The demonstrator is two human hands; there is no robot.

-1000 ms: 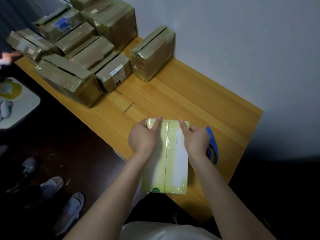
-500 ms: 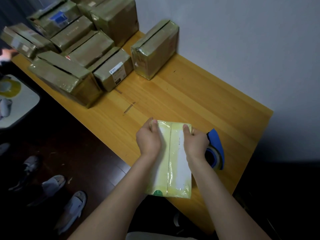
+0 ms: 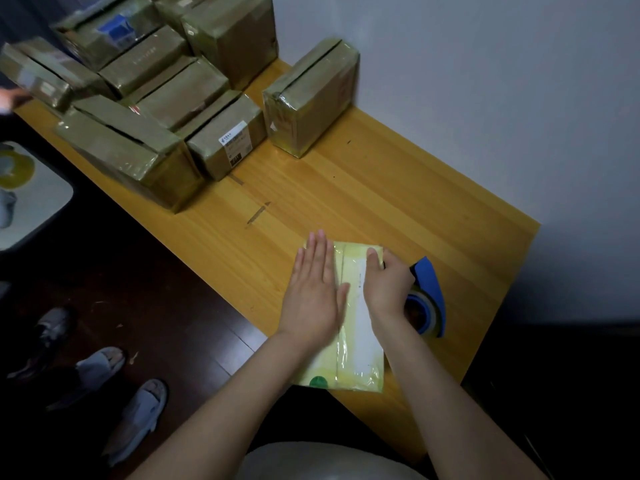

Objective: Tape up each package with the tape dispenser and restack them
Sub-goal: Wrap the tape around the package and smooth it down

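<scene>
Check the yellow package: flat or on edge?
Flat: the yellow package lies broad face up on the table, left hand spread on top.

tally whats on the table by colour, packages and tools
brown packages: 9 in view; the pile is cut off at the top edge
yellow package: 1
blue tape dispenser: 1
total: 11
</scene>
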